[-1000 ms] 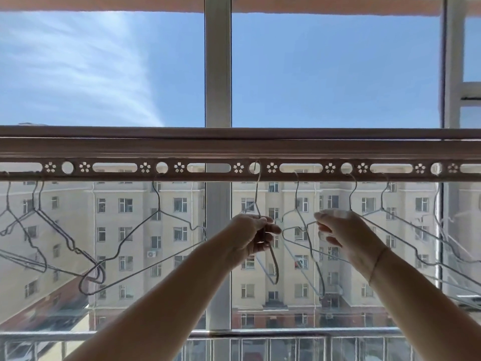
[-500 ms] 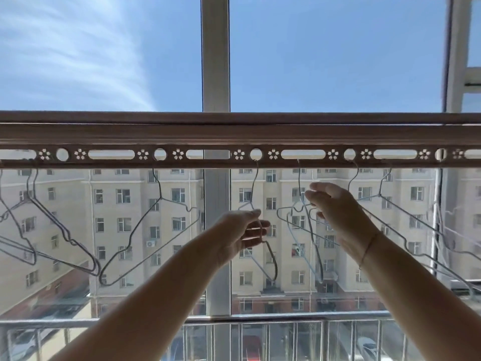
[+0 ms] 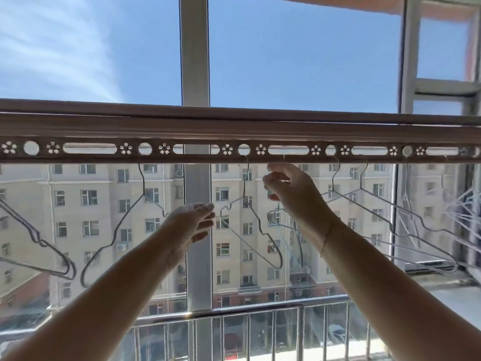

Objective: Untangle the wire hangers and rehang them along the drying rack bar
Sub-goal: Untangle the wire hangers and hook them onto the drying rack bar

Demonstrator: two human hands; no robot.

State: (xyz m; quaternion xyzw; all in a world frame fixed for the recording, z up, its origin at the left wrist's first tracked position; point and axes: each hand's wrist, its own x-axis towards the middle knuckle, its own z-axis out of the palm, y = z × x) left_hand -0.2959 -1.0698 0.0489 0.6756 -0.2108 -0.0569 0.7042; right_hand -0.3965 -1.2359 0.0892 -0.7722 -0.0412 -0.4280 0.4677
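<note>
Two hands: right hand (image 3: 291, 194) pinching hanger (image 3: 282, 222), left hand (image 3: 192, 225) empty.

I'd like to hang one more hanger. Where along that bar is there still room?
The drying rack bar is free between the far-left hangers and the hanger left of the window post. It is crowded from the right hand rightward, where the tangled hangers overlap.

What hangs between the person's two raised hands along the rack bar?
In the head view, one wire hanger hangs from the rack bar between the open left hand and the right hand, which pinches another hanger's neck.
</note>
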